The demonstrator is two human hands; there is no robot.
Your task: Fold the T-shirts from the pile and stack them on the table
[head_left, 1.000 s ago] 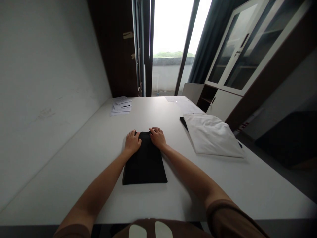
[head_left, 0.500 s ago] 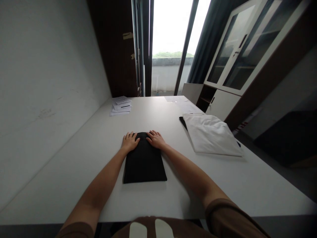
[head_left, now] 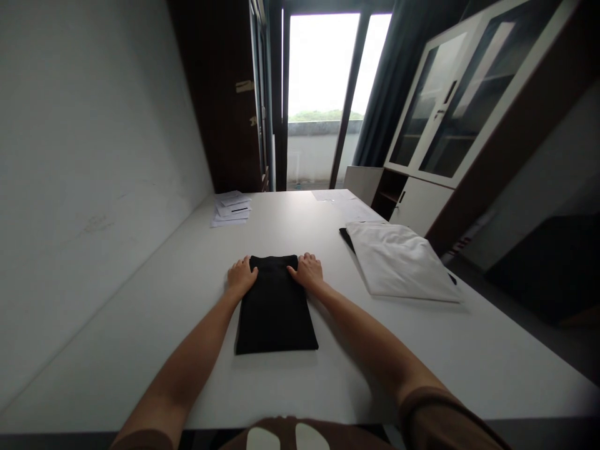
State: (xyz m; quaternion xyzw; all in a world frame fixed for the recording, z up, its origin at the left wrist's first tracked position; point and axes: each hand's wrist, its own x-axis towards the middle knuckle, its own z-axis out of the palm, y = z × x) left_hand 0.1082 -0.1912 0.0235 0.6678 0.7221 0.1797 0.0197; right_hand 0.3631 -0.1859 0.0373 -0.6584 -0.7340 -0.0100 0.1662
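Note:
A black folded cloth (head_left: 276,312) lies flat on the white table (head_left: 187,387) in front of me. At its far left corner is my left hand (head_left: 241,276), thumb on top of the cloth and fingers curled at its side edge. My right hand (head_left: 307,271) grips the far right corner the same way, its thumb over the cloth. The undersides of both corners are hidden.
A white folded cloth (head_left: 403,259) rests over something dark (head_left: 347,237) on the table's right side. Papers (head_left: 232,209) lie at the far left, with more sheets (head_left: 344,203) at the far right. A wall (head_left: 94,187) borders the left; a cabinet (head_left: 422,194) stands beyond the right.
Both hands have moved apart, from lying spread on top of the black cloth to its far side edges. The fingers are now curled round the corners. The view has tilted up slightly.

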